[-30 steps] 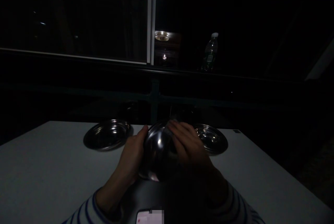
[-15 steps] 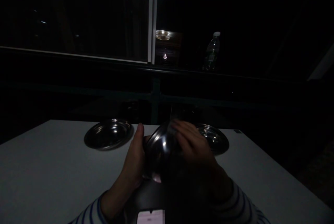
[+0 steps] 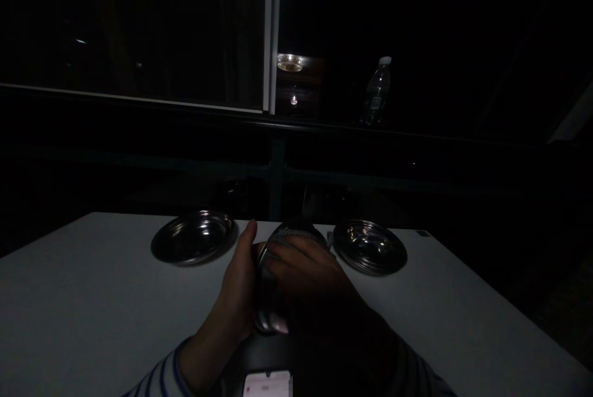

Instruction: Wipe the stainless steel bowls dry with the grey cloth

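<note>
A broad white table (image 3: 92,298) fills the lower half of the view, its top dim in the low light. Behind it, at the upper left, stands a dark window with a pale, straight frame (image 3: 271,33), and a dark teal upright post (image 3: 277,175) rises behind the table's far edge.

Over the table's middle, the right hand (image 3: 308,270) reaches across from a sleeve lost in shadow, while the left hand (image 3: 238,286) comes from a white sleeve with dark blue stripes (image 3: 162,378). Between them is a rounded, shiny, silver metal bowl (image 3: 269,305), tilted on its side. The left fingers hold it from the left, thumb upright near the rim. The right fingers lie close together over its curved outside; whether they grip anything, I cannot tell. Just above them shows a thin grey piece with a fine pattern (image 3: 296,232), its material unclear.

To the left, near the far edge, lies a wide, shallow, round silver metal dish (image 3: 194,239). To the right sits a round stack of similar silver metal dishes (image 3: 370,247), well apart from that one.

Farther back, right of the window frame, a clear plastic bottle with a white cap (image 3: 377,91) stands upright. A phone with a lit, pinkish screen (image 3: 267,383) lies at the near edge of view, below the bowl. Smallest is a flat dark rectangle (image 3: 422,233) at the table's far right corner.
</note>
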Demonstrator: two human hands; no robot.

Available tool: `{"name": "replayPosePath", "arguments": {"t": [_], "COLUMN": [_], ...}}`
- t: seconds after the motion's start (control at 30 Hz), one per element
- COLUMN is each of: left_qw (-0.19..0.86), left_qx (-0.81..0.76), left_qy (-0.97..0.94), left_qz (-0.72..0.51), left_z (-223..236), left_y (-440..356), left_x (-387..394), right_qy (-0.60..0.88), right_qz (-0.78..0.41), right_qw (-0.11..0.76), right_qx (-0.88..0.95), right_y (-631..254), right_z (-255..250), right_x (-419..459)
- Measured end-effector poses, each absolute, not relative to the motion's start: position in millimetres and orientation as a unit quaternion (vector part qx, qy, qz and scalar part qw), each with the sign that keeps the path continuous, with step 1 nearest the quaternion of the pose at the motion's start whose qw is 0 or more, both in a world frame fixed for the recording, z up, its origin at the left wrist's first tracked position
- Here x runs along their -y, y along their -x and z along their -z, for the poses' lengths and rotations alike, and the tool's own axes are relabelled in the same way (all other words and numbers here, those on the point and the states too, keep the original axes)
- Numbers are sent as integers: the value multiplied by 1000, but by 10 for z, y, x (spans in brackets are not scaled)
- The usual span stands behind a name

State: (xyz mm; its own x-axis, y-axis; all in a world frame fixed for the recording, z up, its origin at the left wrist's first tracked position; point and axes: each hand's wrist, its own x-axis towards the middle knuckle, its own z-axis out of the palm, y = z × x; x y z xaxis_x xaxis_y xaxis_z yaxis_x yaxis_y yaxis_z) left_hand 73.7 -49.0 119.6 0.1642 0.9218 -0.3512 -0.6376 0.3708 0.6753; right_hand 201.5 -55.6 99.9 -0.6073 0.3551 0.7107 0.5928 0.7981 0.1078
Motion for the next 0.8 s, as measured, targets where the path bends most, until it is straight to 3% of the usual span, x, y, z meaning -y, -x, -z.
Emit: {"name": "replayPosePath", "arguments": {"t": [0.27, 0.8], "left_qw": [651, 662], "left_qx": [-450, -383], "left_qy": [-221, -189], "left_qz": [-569, -615], "left_z": [-1189, -1403], "left_y": [-704, -429], "left_x": [413, 246], "right_qy": [202, 165], "right_qz": [199, 287], "right_qw": [359, 361], "right_qx": [889, 872], "right_y": [-1936, -1810], "right_z": [-810, -828], "right_x": [490, 558]}}
